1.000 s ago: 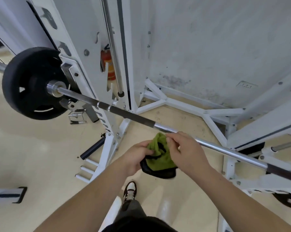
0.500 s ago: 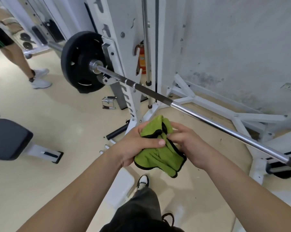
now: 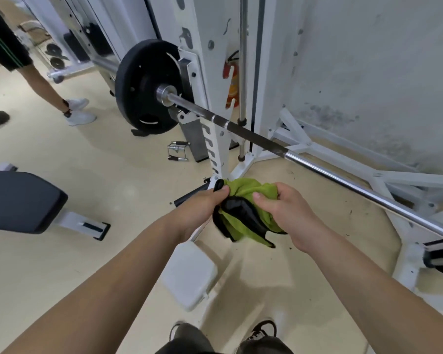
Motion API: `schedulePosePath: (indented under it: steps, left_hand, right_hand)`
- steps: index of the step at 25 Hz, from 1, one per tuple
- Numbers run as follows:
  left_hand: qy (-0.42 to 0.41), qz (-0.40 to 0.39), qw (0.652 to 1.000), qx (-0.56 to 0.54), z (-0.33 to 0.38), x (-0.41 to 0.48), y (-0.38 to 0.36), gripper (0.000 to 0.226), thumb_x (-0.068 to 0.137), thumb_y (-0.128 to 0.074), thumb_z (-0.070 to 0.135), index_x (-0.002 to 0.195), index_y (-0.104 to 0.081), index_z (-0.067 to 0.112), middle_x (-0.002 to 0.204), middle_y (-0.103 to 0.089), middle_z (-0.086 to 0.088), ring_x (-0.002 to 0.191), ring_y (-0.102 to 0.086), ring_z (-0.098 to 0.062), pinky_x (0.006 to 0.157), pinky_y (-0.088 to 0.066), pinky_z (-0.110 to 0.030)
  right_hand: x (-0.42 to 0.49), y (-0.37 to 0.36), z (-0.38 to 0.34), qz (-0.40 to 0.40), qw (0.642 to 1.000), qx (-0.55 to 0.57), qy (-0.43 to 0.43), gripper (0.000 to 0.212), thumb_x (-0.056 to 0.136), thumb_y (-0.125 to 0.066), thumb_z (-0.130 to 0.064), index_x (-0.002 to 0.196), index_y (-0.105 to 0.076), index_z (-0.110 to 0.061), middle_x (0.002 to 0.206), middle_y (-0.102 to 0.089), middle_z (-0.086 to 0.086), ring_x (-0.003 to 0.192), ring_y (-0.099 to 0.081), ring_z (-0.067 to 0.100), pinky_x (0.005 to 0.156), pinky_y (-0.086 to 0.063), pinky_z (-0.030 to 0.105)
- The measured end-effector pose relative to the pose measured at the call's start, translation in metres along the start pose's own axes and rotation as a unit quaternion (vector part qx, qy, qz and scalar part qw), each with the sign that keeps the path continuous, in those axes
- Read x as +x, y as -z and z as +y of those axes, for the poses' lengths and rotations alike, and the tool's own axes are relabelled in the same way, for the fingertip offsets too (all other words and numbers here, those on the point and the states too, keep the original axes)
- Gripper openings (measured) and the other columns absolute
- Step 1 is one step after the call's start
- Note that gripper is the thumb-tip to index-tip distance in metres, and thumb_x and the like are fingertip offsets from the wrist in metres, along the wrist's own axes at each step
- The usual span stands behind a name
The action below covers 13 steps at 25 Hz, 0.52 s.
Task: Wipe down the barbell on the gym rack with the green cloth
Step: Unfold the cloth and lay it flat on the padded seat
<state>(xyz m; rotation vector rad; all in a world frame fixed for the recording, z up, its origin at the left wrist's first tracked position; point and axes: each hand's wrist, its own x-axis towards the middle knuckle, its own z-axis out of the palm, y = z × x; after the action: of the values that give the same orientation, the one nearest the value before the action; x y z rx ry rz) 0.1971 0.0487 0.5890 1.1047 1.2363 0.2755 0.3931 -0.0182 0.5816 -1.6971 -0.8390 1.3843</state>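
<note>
Both hands are on the green cloth (image 3: 243,215), bunched up in front of the person at about waist level. Left hand (image 3: 200,210) pinches the cloth's upper left edge, fingers closed on the black trim. Right hand (image 3: 289,213) is closed around the right side, thumb on top of the green fabric. The cloth hangs crumpled between them, black border showing at the bottom.

Barbell (image 3: 317,167) sits on the white rack (image 3: 210,118), running diagonally from upper left to right edge. Cloth is below and near it, not touching. Black plate (image 3: 144,88) is loaded on the left end.

Dark bench pad (image 3: 21,200) at left. Another person's leg (image 3: 39,83) and white shoes (image 3: 79,111) at upper left.
</note>
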Motion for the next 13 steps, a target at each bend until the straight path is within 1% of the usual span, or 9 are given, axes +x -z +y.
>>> schedulePosePath:
  steps: [1,2,3,5,7,8,9,11,13]
  left_hand:
    - [-0.009,0.021,0.999,-0.038,-0.004,0.002,0.015,0.035,0.103,-0.054,0.045,0.121,-0.071,0.021,0.121,-0.075,0.008,0.115,-0.067,-0.004,0.103,-0.046,-0.021]
    - [-0.018,0.048,0.997,-0.06,-0.009,0.005,0.03,0.034,0.1,-0.059,0.046,0.119,-0.073,0.021,0.122,-0.075,0.006,0.118,-0.066,-0.008,0.11,-0.043,-0.027]
    - [-0.031,0.069,0.996,-0.055,-0.013,0.008,0.045,0.032,0.098,-0.061,0.047,0.111,-0.077,0.022,0.119,-0.077,0.005,0.118,-0.066,-0.012,0.112,-0.042,-0.032]
    - [-0.076,0.082,0.994,-0.013,-0.02,0.01,0.071,0.033,0.102,-0.058,0.044,0.099,-0.08,0.019,0.106,-0.08,0.003,0.108,-0.072,-0.013,0.103,-0.049,-0.029]
    - [-0.118,0.07,0.99,0.025,-0.024,0.014,0.096,0.039,0.105,-0.053,0.043,0.099,-0.078,0.014,0.099,-0.08,0.0,0.09,-0.074,-0.007,0.084,-0.056,-0.021]
    - [-0.136,0.06,0.988,0.044,-0.026,0.016,0.107,0.041,0.105,-0.052,0.045,0.099,-0.076,0.013,0.096,-0.08,-0.003,0.084,-0.074,-0.008,0.078,-0.058,-0.022]
    - [-0.15,0.047,0.986,0.056,-0.031,0.021,0.119,0.042,0.104,-0.052,0.047,0.099,-0.074,0.012,0.094,-0.079,-0.004,0.083,-0.074,-0.012,0.079,-0.06,-0.027]
    - [-0.144,0.01,0.988,0.055,-0.041,0.032,0.143,0.045,0.103,-0.052,0.051,0.102,-0.072,0.011,0.097,-0.079,-0.008,0.089,-0.075,-0.021,0.09,-0.061,-0.04]
    - [-0.114,-0.042,0.992,0.034,-0.052,0.037,0.162,0.046,0.104,-0.05,0.051,0.11,-0.072,0.011,0.106,-0.079,-0.011,0.099,-0.075,-0.025,0.095,-0.06,-0.044]
  right_hand:
    - [0.002,-0.012,-0.004,-0.005,1.0,-0.012,-0.007,0.019,0.091,-0.073,-0.037,0.098,-0.071,-0.019,0.1,-0.077,0.004,0.097,-0.073,0.023,0.091,-0.058,0.042]
    - [0.003,-0.023,-0.008,-0.009,1.0,-0.021,-0.009,0.02,0.091,-0.073,-0.039,0.098,-0.072,-0.02,0.1,-0.077,0.002,0.098,-0.073,0.021,0.091,-0.057,0.04]
    - [0.005,-0.036,-0.01,-0.014,0.999,-0.03,-0.004,0.018,0.092,-0.072,-0.039,0.098,-0.073,-0.021,0.1,-0.078,0.0,0.098,-0.073,0.019,0.09,-0.057,0.037]
    - [0.008,-0.064,-0.012,-0.017,0.999,-0.033,-0.001,0.015,0.093,-0.071,-0.035,0.098,-0.072,-0.021,0.096,-0.077,-0.004,0.093,-0.073,0.014,0.08,-0.056,0.029]
    - [0.014,-0.095,-0.009,-0.004,1.0,0.008,-0.01,0.013,0.093,-0.069,-0.029,0.095,-0.065,-0.017,0.086,-0.075,-0.007,0.084,-0.072,0.011,0.068,-0.055,0.023]
    - [0.017,-0.111,-0.007,0.009,0.999,0.037,-0.014,0.012,0.092,-0.069,-0.026,0.092,-0.062,-0.016,0.083,-0.074,-0.006,0.084,-0.072,0.013,0.07,-0.056,0.024]
    - [0.022,-0.127,-0.002,0.031,0.997,0.066,-0.022,0.013,0.088,-0.069,-0.027,0.09,-0.061,-0.018,0.087,-0.074,-0.003,0.09,-0.071,0.016,0.079,-0.058,0.031]
    - [0.029,-0.164,0.011,0.08,0.988,0.118,-0.06,0.015,0.083,-0.068,-0.035,0.094,-0.063,-0.026,0.107,-0.071,0.0,0.109,-0.065,0.022,0.099,-0.052,0.047]
    - [0.033,-0.199,0.027,0.09,0.971,0.208,-0.078,0.02,0.092,-0.063,-0.038,0.109,-0.064,-0.029,0.12,-0.067,0.001,0.117,-0.063,0.025,0.098,-0.053,0.058]
